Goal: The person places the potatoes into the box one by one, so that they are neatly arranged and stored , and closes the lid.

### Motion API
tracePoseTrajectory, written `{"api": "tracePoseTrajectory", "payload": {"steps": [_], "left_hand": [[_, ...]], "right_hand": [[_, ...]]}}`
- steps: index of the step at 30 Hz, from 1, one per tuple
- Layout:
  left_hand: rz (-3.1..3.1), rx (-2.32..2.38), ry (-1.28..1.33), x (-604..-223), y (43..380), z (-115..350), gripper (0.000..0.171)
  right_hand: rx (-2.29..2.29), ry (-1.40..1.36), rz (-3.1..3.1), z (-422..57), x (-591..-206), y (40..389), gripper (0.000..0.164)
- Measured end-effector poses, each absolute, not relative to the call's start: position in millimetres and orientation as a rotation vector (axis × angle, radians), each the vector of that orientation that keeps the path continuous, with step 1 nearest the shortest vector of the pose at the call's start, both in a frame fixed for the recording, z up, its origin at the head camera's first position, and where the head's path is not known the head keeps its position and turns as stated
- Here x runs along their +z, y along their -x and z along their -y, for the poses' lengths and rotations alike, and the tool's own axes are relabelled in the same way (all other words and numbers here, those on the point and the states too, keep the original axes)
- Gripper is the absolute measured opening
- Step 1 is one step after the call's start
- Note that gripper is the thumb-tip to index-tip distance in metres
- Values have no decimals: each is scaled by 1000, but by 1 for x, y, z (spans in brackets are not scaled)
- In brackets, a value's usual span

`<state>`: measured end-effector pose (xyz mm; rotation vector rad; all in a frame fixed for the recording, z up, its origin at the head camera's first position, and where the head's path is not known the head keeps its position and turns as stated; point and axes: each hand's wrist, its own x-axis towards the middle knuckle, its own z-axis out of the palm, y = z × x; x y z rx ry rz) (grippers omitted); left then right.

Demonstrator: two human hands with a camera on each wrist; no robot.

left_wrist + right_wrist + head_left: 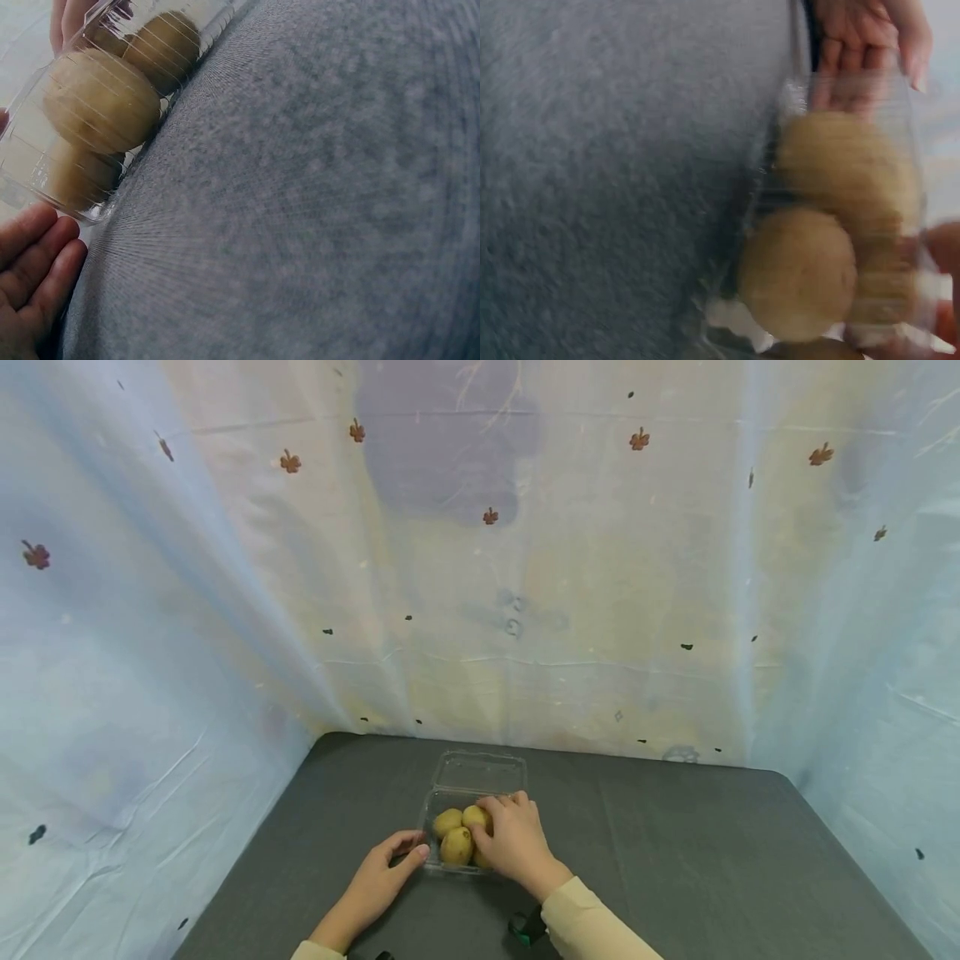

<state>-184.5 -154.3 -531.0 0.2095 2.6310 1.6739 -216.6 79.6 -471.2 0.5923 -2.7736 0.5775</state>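
A clear plastic clamshell box [429, 814] with its lid [482, 772] folded back stands on the dark table. In it lie several yellow-brown potatoes [456, 846], also seen through the wall in the left wrist view as a large round potato [101, 101]. My right hand [516, 839] reaches into the box from the right, fingers and thumb bent around a potato [476, 816] and partly hiding it. At the near left corner my left hand [381, 875] rests its fingers against the box wall, thumb apart. The right wrist view is blurred.
Dark grey cloth covers the table [675, 852]. A patterned plastic curtain [585, 568] hangs behind and along both sides. A small black strap [527, 927] shows by the right sleeve [592, 920].
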Motion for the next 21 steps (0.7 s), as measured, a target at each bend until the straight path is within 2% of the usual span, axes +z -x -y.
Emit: {"api": "tracePoseTrajectory", "payload": {"steps": [5,12,21], "left_hand": [[-2636,1667,-176,-534,187,154,45],[-2636,1685,-199,-534,185,153,43],[-2641,1679,-187,-535,187,154,43]], "right_hand": [[600,-669,2821,-85,-465,215,32],[643,-620,2733,-88,-472,215,29],[834,-602,2645,-109,-461,209,29]]}}
